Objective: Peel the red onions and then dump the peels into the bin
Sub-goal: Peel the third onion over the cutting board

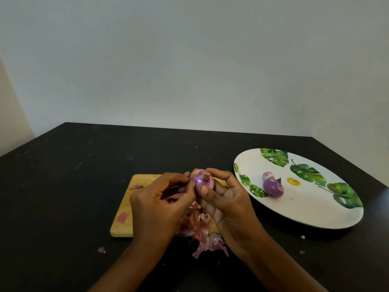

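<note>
A small purple-red onion (pixel 202 180) is held above the wooden cutting board (pixel 126 209). My right hand (pixel 229 205) grips it from below and behind, thumb on its front. My left hand (pixel 160 205) pinches at the onion's left side with thumb and fingertips. A heap of papery pink peels (pixel 200 230) lies under my hands, spilling off the board's front edge onto the table. Two peeled onions (pixel 273 186) sit on the white leaf-patterned plate (pixel 311 211) to the right. No bin is in view.
The black table (pixel 73 165) backs onto a pale wall. Loose peel scraps lie on the board at its left (pixel 122 217) and on the table near the front (pixel 101 249) and right (pixel 302 252).
</note>
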`<state>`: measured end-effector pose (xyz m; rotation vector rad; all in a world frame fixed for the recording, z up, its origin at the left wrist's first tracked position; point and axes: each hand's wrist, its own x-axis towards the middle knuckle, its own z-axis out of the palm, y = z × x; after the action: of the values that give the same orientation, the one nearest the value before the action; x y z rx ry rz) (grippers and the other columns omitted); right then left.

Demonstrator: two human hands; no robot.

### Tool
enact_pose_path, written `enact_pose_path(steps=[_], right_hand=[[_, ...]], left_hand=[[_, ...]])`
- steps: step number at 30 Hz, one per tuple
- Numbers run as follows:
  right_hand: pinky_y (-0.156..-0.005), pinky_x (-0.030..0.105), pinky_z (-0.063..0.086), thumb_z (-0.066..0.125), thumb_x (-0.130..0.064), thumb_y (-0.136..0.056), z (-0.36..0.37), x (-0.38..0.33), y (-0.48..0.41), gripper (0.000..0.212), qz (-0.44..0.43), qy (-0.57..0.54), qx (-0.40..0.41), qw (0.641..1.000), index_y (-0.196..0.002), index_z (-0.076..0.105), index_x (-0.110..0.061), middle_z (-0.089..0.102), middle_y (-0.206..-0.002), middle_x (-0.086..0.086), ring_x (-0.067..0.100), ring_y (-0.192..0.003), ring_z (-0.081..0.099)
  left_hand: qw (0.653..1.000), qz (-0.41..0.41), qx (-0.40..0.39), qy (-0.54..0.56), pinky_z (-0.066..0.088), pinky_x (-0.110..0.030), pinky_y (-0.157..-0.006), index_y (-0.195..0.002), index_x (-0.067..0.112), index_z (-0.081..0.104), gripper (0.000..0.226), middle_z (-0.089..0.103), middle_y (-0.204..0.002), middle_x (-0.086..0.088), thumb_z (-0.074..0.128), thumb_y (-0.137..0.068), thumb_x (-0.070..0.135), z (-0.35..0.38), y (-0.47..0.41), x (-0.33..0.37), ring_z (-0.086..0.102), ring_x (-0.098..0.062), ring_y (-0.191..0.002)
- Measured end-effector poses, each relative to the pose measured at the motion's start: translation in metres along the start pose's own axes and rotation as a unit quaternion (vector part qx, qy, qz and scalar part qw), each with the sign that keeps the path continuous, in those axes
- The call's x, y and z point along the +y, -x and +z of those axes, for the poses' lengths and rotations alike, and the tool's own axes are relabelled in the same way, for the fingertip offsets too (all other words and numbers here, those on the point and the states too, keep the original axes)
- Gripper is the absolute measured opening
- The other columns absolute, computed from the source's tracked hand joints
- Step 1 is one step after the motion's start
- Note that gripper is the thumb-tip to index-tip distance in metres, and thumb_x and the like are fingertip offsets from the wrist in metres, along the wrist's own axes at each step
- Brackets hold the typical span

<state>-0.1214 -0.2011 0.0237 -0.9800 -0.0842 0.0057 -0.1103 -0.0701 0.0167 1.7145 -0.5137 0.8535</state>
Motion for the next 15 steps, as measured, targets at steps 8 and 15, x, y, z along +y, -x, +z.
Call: enact_pose_path(steps=[8, 15], right_hand=[[-0.073, 0.031, 0.058, 0.07, 0.0, -0.066, -0.0043, 0.0036, -0.0012, 0.047, -0.007, 0.027, -0.009, 1.0, -0.11, 0.056, -0.005, 0.073, -0.105, 0.015, 0.028, -0.099, 0.07], [-0.077, 0.032, 0.058, 0.071, -0.003, -0.067, -0.0066, 0.0064, -0.0017, 0.047, -0.001, 0.061, -0.022, 0.998, -0.11, 0.055, -0.007, 0.074, -0.104, 0.011, 0.026, -0.1, 0.07]], left_hand=[[1.0, -0.018, 0.0, -0.004, 0.05, -0.007, -0.066, -0.085, 0.014, 0.07, 0.015, 0.068, -0.08, 0.014, 0.074, -0.072, 0.007, 0.0027, 0.0039, -0.0033, 0.066, 0.004, -0.075], [0.997, -0.035, 0.018, -0.064, 0.052, -0.015, -0.058, -0.073, 0.016, 0.067, 0.015, 0.064, -0.068, 0.015, 0.076, -0.071, 0.004, 0.0012, 0.0028, -0.0078, 0.065, -0.003, -0.067]])
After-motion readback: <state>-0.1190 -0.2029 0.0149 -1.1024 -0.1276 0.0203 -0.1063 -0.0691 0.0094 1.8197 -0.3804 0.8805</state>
